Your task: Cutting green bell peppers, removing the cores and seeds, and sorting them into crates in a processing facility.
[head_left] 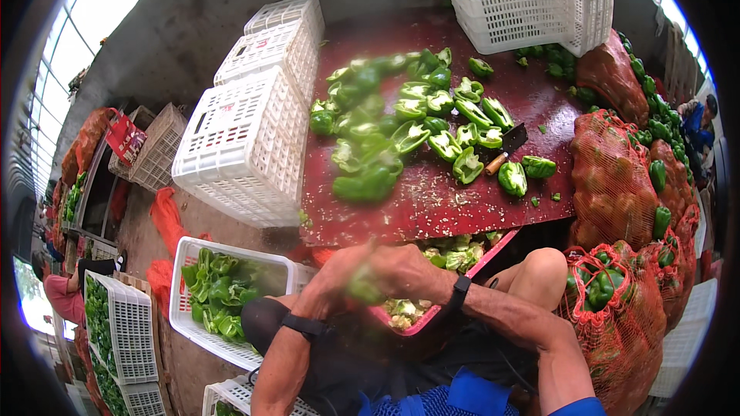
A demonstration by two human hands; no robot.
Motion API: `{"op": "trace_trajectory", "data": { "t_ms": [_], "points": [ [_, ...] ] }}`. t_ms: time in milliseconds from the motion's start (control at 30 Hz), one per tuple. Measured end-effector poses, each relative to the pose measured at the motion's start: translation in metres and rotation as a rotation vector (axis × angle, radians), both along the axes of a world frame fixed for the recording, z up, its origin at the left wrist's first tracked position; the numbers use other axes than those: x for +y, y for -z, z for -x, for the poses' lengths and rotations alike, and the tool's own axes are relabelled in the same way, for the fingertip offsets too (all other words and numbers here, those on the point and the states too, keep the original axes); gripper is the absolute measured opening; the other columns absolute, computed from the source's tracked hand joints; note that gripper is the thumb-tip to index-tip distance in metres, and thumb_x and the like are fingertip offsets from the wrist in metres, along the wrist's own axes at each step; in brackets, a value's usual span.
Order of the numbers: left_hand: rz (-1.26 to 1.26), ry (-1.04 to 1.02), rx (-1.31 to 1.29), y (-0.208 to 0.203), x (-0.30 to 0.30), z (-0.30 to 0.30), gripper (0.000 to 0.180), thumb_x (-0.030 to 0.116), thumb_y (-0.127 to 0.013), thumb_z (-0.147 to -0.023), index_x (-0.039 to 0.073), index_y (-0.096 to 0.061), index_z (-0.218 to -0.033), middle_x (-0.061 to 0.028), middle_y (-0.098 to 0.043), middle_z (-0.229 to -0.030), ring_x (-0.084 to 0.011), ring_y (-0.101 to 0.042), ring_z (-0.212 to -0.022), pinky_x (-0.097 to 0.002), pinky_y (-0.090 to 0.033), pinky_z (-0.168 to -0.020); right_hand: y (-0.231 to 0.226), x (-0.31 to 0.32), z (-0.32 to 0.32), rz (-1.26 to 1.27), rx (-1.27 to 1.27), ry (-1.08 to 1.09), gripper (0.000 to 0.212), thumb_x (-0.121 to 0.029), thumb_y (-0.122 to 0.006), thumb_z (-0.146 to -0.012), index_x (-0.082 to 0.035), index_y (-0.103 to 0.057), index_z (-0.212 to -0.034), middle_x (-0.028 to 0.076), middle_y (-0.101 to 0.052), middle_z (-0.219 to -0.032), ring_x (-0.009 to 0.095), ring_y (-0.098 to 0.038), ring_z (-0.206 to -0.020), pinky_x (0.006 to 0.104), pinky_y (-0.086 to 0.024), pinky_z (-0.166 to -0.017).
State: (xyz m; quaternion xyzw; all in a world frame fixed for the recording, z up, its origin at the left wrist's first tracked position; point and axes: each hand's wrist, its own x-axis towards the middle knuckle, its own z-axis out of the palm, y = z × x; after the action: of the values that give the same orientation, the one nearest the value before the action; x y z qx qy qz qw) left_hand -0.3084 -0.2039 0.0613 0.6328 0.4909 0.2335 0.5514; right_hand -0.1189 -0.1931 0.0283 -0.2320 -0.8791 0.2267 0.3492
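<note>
My two hands are close together over a pink tub (509,246) holding pepper cores and scraps (462,256). A blurred green bell pepper (364,285) shows between them, with my left hand (339,276) closed on it. My right hand (405,271) is curled beside it; what its fingers hold, if anything, is hidden. Beyond the hands, many halved green peppers (445,146) lie on the red table (439,212), those on the left blurred by a smear. A knife (514,139) with a wooden handle lies among them.
White crates (239,139) stand along the table's left side, others (512,4) at the back right. Red net sacks of peppers (613,177) crowd the right. A white crate of cut peppers (181,289) sits by my left knee. Other people (697,127) are at both sides.
</note>
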Motion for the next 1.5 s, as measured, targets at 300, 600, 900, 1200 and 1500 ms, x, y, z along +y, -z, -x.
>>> {"op": "trace_trajectory", "data": {
  "t_ms": [300,600,900,1200,1500],
  "points": [
    [-0.068,0.051,0.003,0.011,0.003,0.005,0.023,0.018,-0.054,-0.097,0.003,-0.056,-0.113,-0.0135,-0.066,-0.1,-0.0236,-0.064,-0.088,-0.0379,-0.052,-0.078,-0.006,0.0,-0.003,0.181,0.104,0.05,0.016,-0.014,-0.065,-0.072,-0.003,-0.054,-0.071,0.014,-0.055,-0.068,0.031,-0.057,-0.06,0.0439,-0.047,-0.056],
    [-0.353,0.059,0.034,0.016,0.001,0.007,0.046,0.021,-0.078,-0.073,0.006,-0.057,-0.112,-0.014,-0.064,-0.093,-0.0323,-0.063,-0.085,-0.0402,-0.051,-0.076,-0.005,0.002,-0.004,0.322,0.188,0.068,0.022,-0.018,-0.065,-0.074,-0.002,-0.051,-0.069,0.016,-0.051,-0.066,0.033,-0.054,-0.062,0.0458,-0.043,-0.059],
    [-0.502,-0.008,0.009,0.024,0.0,0.01,0.034,0.017,-0.079,-0.07,0.005,-0.062,-0.097,-0.0135,-0.06,-0.089,-0.034,-0.059,-0.08,-0.0427,-0.048,-0.07,-0.012,0.003,-0.007,0.415,0.076,0.137,0.021,-0.01,-0.068,-0.083,-0.003,-0.071,-0.102,0.011,-0.065,-0.08,0.019,-0.064,-0.074,0.0336,-0.052,-0.068],
    [-0.158,0.005,0.214,0.008,0.002,-0.001,0.032,0.02,-0.049,-0.093,-0.005,-0.06,-0.11,-0.0163,-0.065,-0.104,-0.0277,-0.061,-0.097,-0.0362,-0.046,-0.089,-0.032,0.007,-0.001,0.17,-0.115,0.075,0.02,-0.023,-0.07,-0.07,-0.005,-0.062,-0.07,0.015,-0.06,-0.07,0.033,-0.062,-0.064,0.0452,-0.052,-0.06],
    [-0.243,-0.123,-0.066,0.036,0.004,0.008,0.028,0.026,-0.049,-0.096,-0.001,-0.058,-0.096,-0.015,-0.062,-0.09,-0.0267,-0.063,-0.079,-0.0376,-0.05,-0.067,-0.019,0.002,0.005,0.145,0.013,0.081,0.02,-0.006,-0.071,-0.078,-0.008,-0.068,-0.097,0.011,-0.066,-0.084,0.027,-0.067,-0.076,0.0352,-0.054,-0.067]
  ]
}}
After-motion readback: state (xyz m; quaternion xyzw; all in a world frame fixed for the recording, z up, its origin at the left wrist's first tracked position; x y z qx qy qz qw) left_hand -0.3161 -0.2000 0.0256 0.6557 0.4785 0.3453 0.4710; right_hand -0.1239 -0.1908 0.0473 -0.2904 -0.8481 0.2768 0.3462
